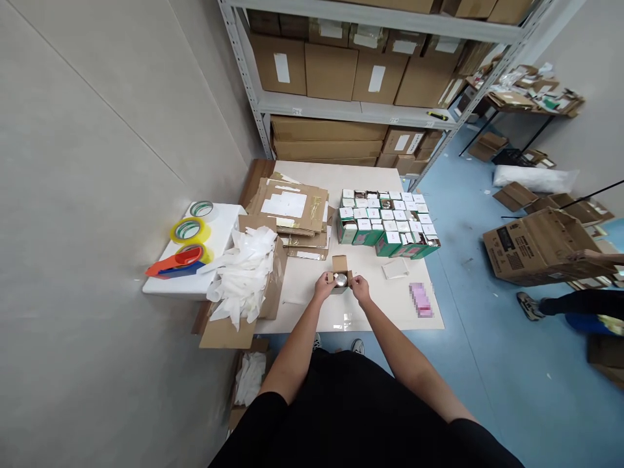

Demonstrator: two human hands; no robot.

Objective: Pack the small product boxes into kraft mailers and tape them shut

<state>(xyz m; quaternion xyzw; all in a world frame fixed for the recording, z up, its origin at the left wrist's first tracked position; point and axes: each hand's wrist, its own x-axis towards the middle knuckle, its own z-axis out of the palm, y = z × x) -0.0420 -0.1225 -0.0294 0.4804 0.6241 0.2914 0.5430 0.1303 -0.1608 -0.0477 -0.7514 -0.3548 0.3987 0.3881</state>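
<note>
A small open brown cardboard box [340,265] stands on the white table [312,286], its lid flap up. A shiny round metal item [341,280] sits in its opening. My left hand [324,285] grips the box's left side, fingers curled. On the right side, my right hand [360,286] is closed on the box too. Both hands meet at the table's near middle.
Rows of small green-and-white boxes [387,224] fill the table's far right. Flattened cardboard [292,208] lies far left. A carton of white bags [244,273] and tape rolls [190,231] stand left. A pink item [420,300] lies right. Another person's legs [565,304] are at right.
</note>
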